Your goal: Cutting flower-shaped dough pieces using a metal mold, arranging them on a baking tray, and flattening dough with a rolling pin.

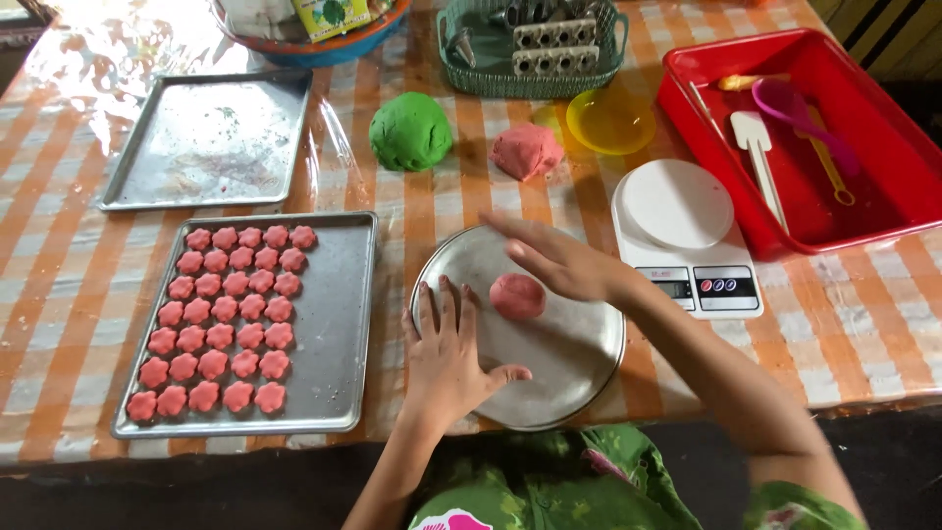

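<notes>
Left hand [446,358] flat, fingers spread, on round metal plate [569,358]; right hand [559,260] open, beside pink dough disc [517,295].

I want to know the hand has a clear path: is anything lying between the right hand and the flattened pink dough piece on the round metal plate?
Nothing visible does. The right hand hovers flat just beside the pink dough piece, with only bare round metal plate around it. The left hand rests on the plate's left edge, off to the side.

green-yellow box [332,17] in top bowl [294,51] | grey scale screen [674,289], right of plate [579,363]
</notes>
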